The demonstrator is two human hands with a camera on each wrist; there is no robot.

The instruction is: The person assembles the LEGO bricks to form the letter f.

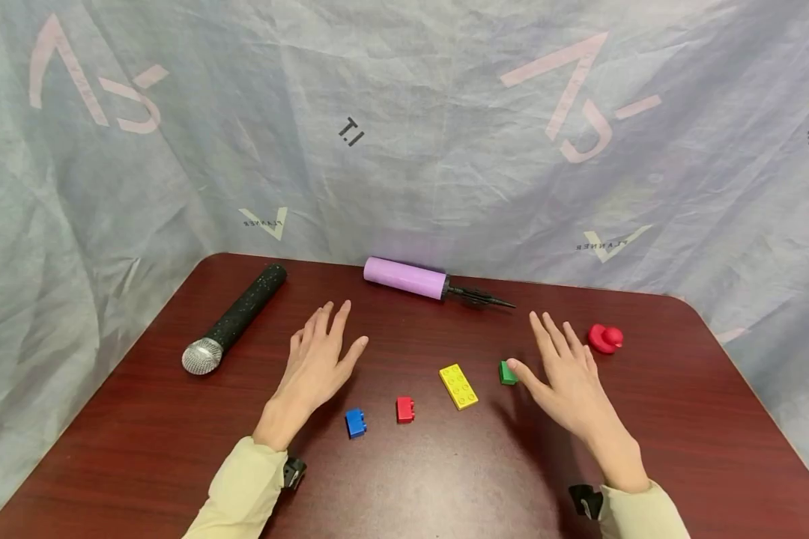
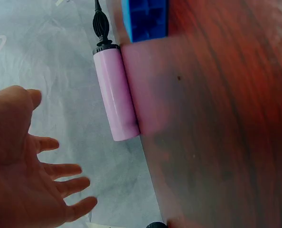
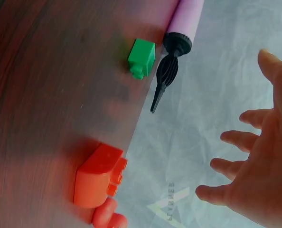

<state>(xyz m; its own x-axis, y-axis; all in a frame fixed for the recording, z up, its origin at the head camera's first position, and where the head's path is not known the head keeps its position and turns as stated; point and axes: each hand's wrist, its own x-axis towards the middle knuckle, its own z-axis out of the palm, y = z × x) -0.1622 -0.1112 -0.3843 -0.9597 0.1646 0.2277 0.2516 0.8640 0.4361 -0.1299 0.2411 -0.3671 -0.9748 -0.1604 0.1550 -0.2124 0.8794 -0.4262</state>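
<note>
My left hand [image 1: 315,368] hovers over the left of the table, fingers spread, holding nothing. Nearest to it lies a blue toy brick [image 1: 355,424], with a red brick [image 1: 405,410] just to the right. My right hand [image 1: 569,385] is likewise spread and empty, its thumb overlapping a green brick [image 1: 507,373] in the head view. Between the hands rests a yellow eight-stud brick [image 1: 458,386]. An orange-red studded block [image 3: 98,175] shows in the right wrist view; the right hand hides it from the head camera. Beyond the right fingertips sits a red rubber duck [image 1: 605,338].
A black microphone [image 1: 243,311] with a silver head lies at the left of the dark red table [image 1: 404,494]. At the back edge is a purple hand pump [image 1: 404,278] with a black nozzle. A grey printed cloth [image 1: 404,135] hangs behind.
</note>
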